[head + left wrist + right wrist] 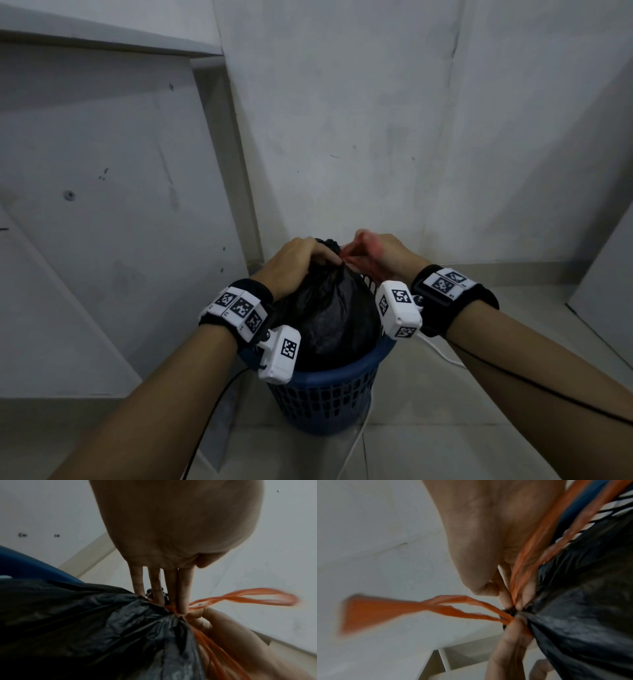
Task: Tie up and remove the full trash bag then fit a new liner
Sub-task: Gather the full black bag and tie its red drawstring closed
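The person's left hand (298,261) is bearing down on the gathered neck of the black trash bag (329,308), its fingers (182,591) running straight down onto the bunched plastic and pressing at the spot where the orange drawstring (248,597) is coming out. Seen from the left wrist, those fingers are lying close together and nearly straight, their tips sinking into the puckered top of the bag (102,622); I cannot tell whether the thumb is pinching anything.

The right hand (383,257) is working just beside it, touching the same knot of plastic. Its fingers are curling round the drawstring (352,255), and in the right wrist view the orange strands (539,540) are running up along the palm while the fingertips (527,595) are nipping them tight against the bag's neck (582,608). A loose loop of the same string (450,605) is flaring out to the side, blurred. The left hand's fingers (510,642) are showing there too, coming in from below to the knot.

The bag is sitting upright in a blue slatted basket (329,394), bulging well above the rim (342,368). The basket is standing on a pale tiled floor (513,342), tucked into a corner of grey-white walls (376,120). A white cable (445,356) is trailing across the tiles beside the basket, and both wrists are wearing black bands with white marker-printed blocks (284,353).
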